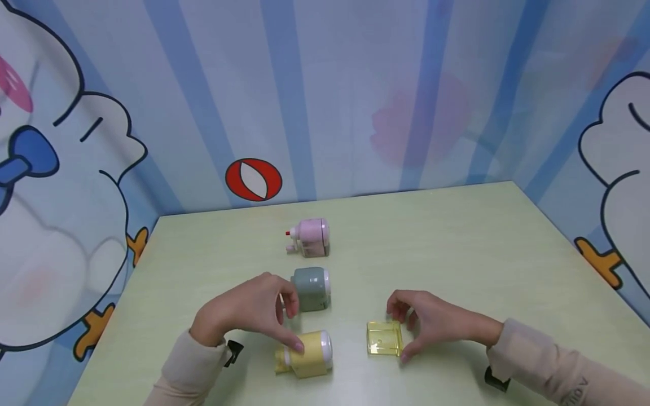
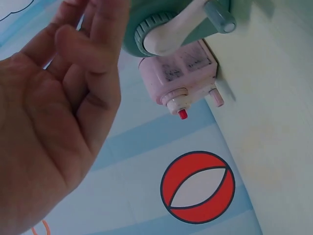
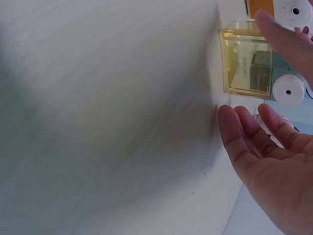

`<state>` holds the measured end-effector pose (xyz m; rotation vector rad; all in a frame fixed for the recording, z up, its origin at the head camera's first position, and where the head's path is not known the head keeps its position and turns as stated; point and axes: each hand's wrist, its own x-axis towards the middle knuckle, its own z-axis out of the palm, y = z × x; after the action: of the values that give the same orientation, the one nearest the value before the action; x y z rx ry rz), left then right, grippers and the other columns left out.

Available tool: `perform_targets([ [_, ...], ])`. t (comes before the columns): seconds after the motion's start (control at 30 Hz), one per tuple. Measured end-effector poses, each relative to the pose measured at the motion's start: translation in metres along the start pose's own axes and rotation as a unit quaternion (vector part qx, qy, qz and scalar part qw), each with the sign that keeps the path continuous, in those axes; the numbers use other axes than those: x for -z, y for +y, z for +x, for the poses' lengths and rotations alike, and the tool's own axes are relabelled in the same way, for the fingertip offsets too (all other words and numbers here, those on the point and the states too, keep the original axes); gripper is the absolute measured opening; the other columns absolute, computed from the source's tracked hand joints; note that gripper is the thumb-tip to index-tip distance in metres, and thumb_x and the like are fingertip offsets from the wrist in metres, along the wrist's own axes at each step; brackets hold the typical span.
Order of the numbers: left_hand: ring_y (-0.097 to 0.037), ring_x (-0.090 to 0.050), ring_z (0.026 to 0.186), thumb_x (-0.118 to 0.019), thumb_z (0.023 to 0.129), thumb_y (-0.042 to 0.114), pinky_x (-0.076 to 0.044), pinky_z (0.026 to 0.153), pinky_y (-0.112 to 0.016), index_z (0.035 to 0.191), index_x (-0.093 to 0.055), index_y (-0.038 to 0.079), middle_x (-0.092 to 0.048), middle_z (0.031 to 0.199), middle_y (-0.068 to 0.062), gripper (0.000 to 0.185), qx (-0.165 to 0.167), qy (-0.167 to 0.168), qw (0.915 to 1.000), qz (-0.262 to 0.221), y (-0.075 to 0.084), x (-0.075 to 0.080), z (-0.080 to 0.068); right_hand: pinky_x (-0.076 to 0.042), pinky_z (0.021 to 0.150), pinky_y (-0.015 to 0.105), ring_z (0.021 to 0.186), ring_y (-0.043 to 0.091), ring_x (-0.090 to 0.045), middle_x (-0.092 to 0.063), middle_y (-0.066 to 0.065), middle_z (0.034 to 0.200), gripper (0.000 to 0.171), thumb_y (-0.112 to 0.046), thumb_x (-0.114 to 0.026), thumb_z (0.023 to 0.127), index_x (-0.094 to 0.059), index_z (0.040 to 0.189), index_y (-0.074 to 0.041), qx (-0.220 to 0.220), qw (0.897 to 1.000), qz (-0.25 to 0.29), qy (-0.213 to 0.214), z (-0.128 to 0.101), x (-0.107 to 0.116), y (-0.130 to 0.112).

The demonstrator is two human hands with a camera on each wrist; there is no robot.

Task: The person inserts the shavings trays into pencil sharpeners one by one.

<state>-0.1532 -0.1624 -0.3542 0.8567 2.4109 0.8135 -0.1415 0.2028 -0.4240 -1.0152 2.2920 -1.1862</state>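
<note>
A yellow pencil sharpener [image 1: 311, 355] lies nearest me, its round white end to the right. My left hand [image 1: 254, 307] hovers over it, thumb tip at its upper edge; whether they touch I cannot tell. The bent fingers are beside a grey-green pencil sharpener [image 1: 311, 288], whose crank [image 2: 176, 29] shows in the left wrist view. To the right is a transparent yellow shavings drawer [image 1: 384, 339]. Around its right side my right hand [image 1: 437, 321] spreads thumb and fingers. The right wrist view shows the fingers apart from the drawer [image 3: 237, 63].
Farther back, a pink pencil sharpener [image 1: 312, 237] stands in line with the other two. They are on a pale green table [image 1: 457, 242], enclosed by blue striped walls [image 1: 345, 101] with cartoon prints. A red and white ball [image 1: 254, 179] is printed on the back wall.
</note>
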Motion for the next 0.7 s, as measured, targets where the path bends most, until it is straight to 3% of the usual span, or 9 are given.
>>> perform_targets([
  [0.37,-0.007,-0.064,0.066,-0.095,0.059,0.046,-0.053,0.061,-0.026,0.085,-0.067,0.015,-0.068,0.084,0.003,0.049,-0.008,-0.029,0.9995,0.008,0.007,-0.009,-0.003,-0.057,0.075,0.032,0.080,0.021,-0.063,-0.061,0.005,0.088,0.049,-0.022,-0.094,0.069,-0.058,0.100,-0.008,-0.001,1.000,0.003,0.021,-0.001,-0.005,0.004],
  [0.7,-0.009,-0.065,0.068,-0.095,0.062,0.038,-0.054,0.061,-0.027,0.078,-0.067,0.020,-0.066,0.079,0.009,0.038,-0.008,-0.033,0.9994,-0.012,0.009,-0.013,-0.004,-0.058,0.076,0.033,0.080,0.021,-0.065,-0.062,0.006,0.087,0.047,-0.017,-0.094,0.068,-0.059,0.098,-0.008,-0.006,0.999,0.024,0.025,-0.001,-0.006,0.004],
])
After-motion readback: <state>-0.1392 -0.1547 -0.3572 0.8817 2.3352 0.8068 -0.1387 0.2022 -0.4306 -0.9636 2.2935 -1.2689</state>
